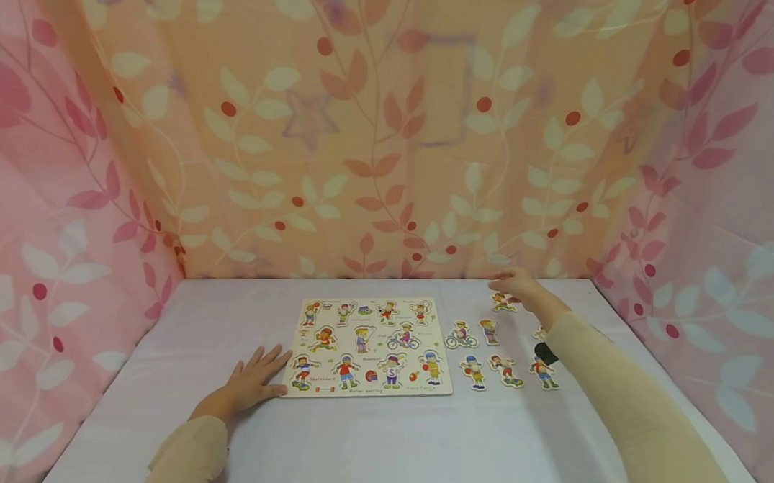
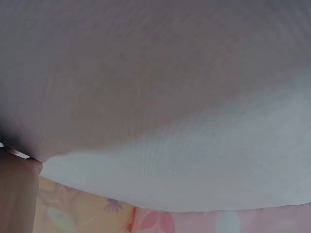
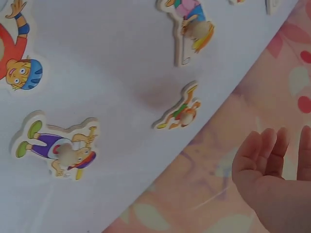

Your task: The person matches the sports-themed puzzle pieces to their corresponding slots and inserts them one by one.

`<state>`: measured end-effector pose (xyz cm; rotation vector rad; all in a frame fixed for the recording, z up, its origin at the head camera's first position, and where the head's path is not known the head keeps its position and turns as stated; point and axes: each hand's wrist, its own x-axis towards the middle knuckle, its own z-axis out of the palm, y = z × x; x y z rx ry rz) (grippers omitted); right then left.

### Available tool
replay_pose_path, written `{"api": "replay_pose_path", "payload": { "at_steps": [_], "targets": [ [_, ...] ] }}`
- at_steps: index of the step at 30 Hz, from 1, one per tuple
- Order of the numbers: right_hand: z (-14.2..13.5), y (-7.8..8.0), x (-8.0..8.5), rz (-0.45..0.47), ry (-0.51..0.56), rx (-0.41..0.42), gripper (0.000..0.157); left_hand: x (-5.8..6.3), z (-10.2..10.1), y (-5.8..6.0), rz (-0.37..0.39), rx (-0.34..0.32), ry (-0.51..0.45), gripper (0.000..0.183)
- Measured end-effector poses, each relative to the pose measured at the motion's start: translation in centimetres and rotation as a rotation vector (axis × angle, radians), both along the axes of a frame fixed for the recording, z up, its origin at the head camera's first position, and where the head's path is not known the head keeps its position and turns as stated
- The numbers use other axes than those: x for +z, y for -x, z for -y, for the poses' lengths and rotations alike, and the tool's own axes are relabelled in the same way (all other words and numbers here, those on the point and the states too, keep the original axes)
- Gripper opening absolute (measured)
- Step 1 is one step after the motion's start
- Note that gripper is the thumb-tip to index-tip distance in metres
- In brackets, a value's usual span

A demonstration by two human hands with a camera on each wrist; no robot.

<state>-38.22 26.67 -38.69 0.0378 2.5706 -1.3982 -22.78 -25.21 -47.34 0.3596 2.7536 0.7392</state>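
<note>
A wooden puzzle board (image 1: 371,367) with printed sports children lies flat on the table. My left hand (image 1: 254,380), fingers spread, rests on the table with its fingertips at the board's left edge; only a bit of that hand (image 2: 19,191) shows in the left wrist view. At the far right, my right hand (image 1: 521,287) hovers above a runner puzzle piece (image 1: 504,303) and holds nothing. Its loosely bent fingers show in the right wrist view, apart from the runner piece, which has a round knob.
Right of the board lie a cyclist piece (image 1: 463,335), a golfer piece (image 1: 489,332) and several others, including a skateboarder piece (image 1: 507,371). A piece in purple trousers (image 3: 46,145) lies in the right wrist view. Patterned curtains (image 1: 379,126) stand behind and beside the table.
</note>
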Motion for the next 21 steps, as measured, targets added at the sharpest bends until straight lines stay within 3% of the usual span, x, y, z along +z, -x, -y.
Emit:
{"api": "replay_pose_path", "payload": {
  "at_steps": [12, 16, 21],
  "targets": [
    [-2.9, 1.4, -3.9, 0.022, 0.05, -0.047, 0.052, -0.3, 0.0, -0.2, -0.004, 0.014, -0.013, 0.081],
    [-3.6, 1.7, -5.3, 0.041, 0.034, -0.105, 0.053, -0.1, -0.1, -0.4, 0.002, 0.019, -0.007, 0.08],
    [-3.9, 2.0, -6.6, 0.065, 0.089, -0.201, 0.053, 0.4, -0.3, -0.4, -0.002, 0.021, -0.022, 0.078]
  ]
}}
